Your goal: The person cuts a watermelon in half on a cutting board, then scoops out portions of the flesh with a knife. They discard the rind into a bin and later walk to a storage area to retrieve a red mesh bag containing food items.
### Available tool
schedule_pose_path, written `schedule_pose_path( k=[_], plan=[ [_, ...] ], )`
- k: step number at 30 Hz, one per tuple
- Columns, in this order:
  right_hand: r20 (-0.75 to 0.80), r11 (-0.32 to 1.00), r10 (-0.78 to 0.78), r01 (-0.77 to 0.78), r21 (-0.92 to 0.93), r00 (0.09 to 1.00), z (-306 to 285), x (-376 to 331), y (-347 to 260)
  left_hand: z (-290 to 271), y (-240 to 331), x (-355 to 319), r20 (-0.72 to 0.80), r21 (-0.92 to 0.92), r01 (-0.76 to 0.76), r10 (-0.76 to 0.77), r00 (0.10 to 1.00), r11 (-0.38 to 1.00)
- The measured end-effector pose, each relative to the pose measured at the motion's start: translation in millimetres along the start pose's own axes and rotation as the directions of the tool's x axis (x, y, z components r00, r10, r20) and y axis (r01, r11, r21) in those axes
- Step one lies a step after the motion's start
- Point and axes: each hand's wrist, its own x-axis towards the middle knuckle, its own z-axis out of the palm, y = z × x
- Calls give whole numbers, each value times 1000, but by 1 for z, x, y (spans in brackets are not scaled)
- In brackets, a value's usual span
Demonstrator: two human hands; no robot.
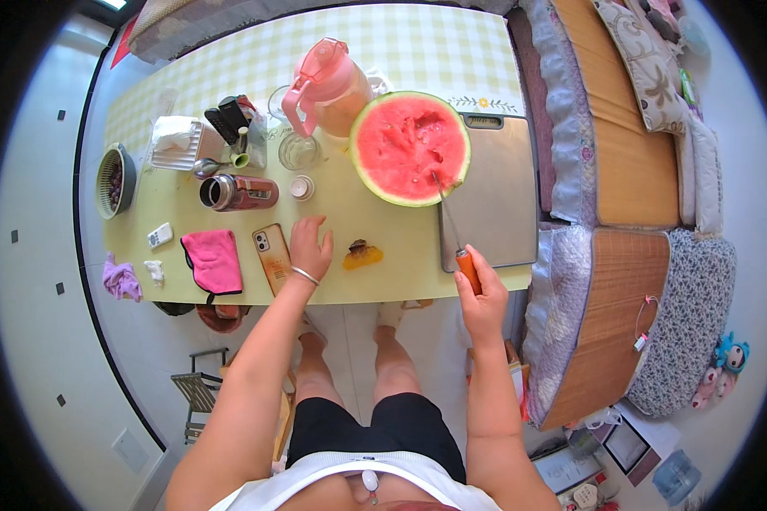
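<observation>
My right hand [486,302] is wrapped round the orange handle of a knife [452,223]. Its thin blade slants up and away over a metal cutting board [496,192], with the tip against the red flesh of a halved watermelon [400,140]. The watermelon lies cut face up, partly on the board's left edge, and its flesh is gouged in places. My left hand [312,249] rests at the table's near side with its fingers apart and nothing held. It is just right of a gold phone [272,255].
Behind the left hand stand a pink-lidded pitcher [324,89], a glass [299,153], a white cap [302,187] and an uncapped thermos [243,192] on its side. A pink cloth [211,262] lies left of the phone. A dark-and-yellow patch [363,254] marks the table. Seats [631,128] line the right.
</observation>
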Motion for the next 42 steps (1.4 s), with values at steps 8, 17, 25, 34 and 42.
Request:
schedule_pose_path(
  k=[8, 17, 25, 34, 42],
  plan=[
    [-49, 990, -91, 85, -111, 995, 10, 23, -15, -44, 125, 24, -169, -221, -263, 229, 959, 939],
    [161, 943, -238, 268, -200, 958, -12, 30, -26, -64, 145, 84, -96, -115, -383, 374, 923, 917],
    [196, 972, -187, 210, -104, 963, -35, 18, -5, -50, 136, 93, 122, -446, -308, 397, 909, 841],
    [187, 979, -183, 196, -52, 965, -46, 2, 15, -32, 141, 88, 246, -552, -176, 361, 900, 815],
    [-52, 992, 127, -128, -22, 991, -44, -26, 53, -18, 113, 67, 466, -881, 474, -177, 867, 2]
  ],
)
